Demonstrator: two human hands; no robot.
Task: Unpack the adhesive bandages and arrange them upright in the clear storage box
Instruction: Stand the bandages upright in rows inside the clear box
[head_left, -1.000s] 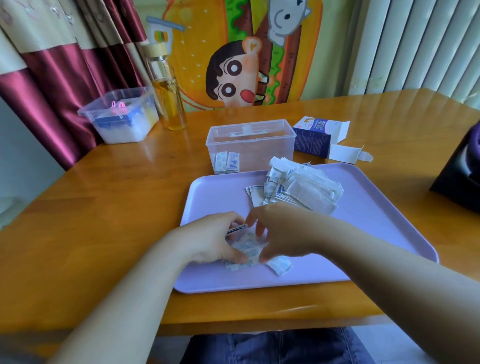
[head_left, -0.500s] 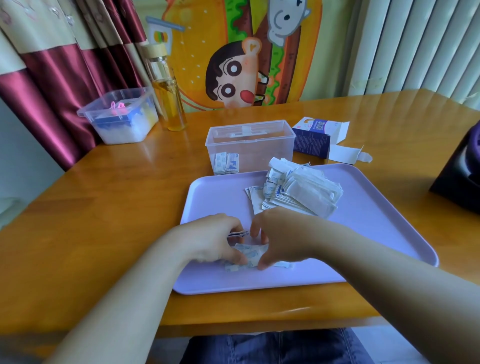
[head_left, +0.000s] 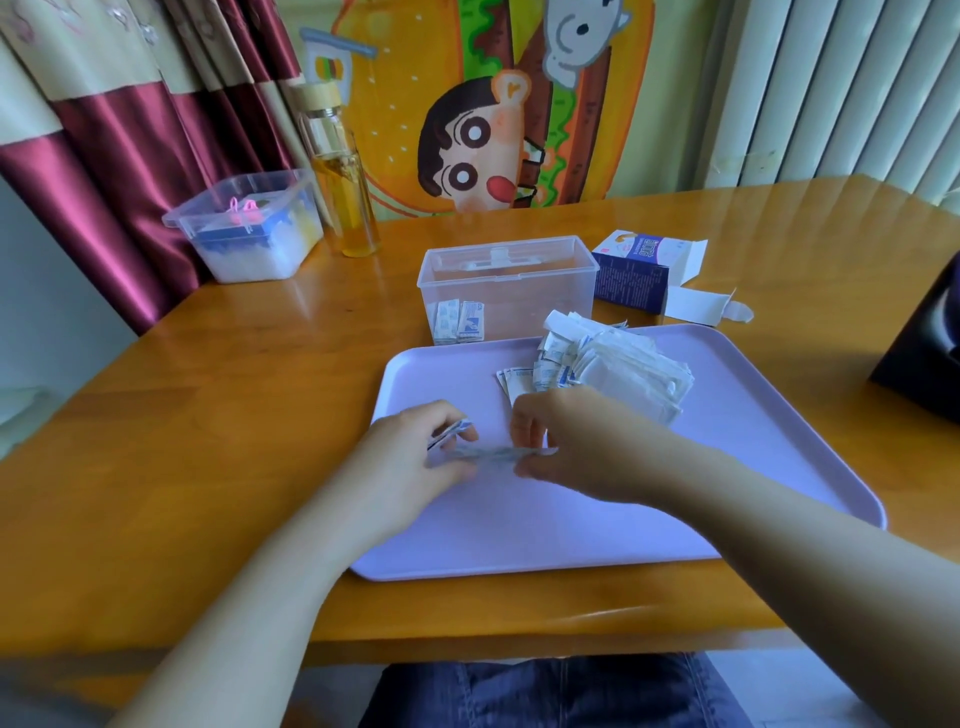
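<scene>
No text can be read. White print is carried on the dark blue carton (head_left: 631, 275) right of centre in the frame, and blue marks on the bandage wrappers (head_left: 460, 322) in the clear box (head_left: 545, 291), but all are too blurred.

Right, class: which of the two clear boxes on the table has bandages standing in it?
The box just behind the purple tray, bandages upright at its left end; the other box, by the curtain, shows none.
</scene>
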